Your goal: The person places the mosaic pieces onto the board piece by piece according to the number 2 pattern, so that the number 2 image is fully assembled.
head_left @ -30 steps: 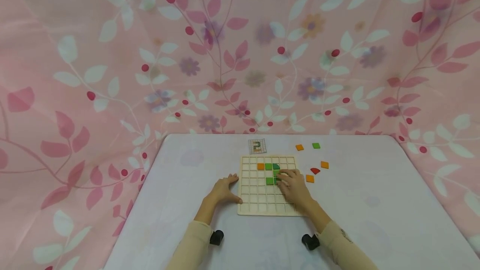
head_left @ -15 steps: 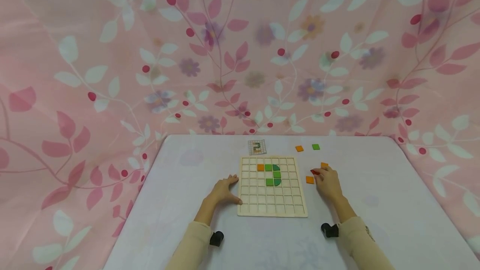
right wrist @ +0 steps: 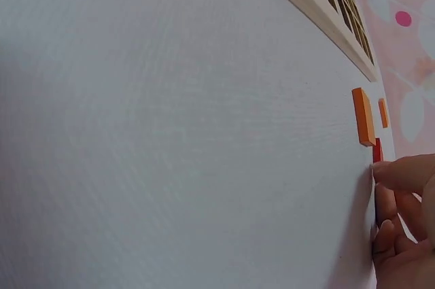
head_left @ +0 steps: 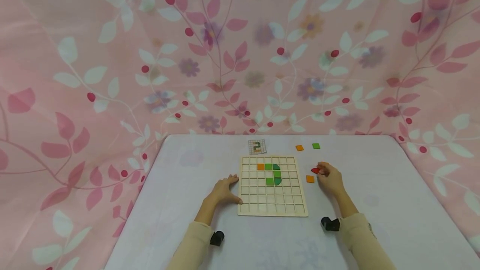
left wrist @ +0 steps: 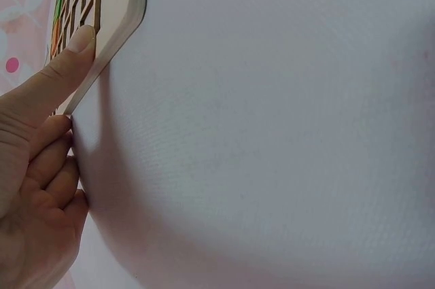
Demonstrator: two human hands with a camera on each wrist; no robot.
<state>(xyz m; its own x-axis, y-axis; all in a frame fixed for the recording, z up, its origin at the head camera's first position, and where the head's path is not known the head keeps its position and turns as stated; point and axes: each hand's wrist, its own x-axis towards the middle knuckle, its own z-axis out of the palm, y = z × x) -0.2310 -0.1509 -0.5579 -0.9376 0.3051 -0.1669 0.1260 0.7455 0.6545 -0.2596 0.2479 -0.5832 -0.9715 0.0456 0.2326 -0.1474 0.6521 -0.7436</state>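
Fingers narrowed, the right hand (head_left: 331, 180) pinches a red piece (head_left: 314, 170) right of the gridded board (head_left: 252, 199), which only the head view shows whole; the left hand (head_left: 223, 191), fingers wide, touches the board's left edge.

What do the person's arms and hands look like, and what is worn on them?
The left hand and right hand are bare, without gloves. Both arms have long, pale beige sleeves: left sleeve, right sleeve. A small black device sits by each cuff, left device and right device. No cables show.
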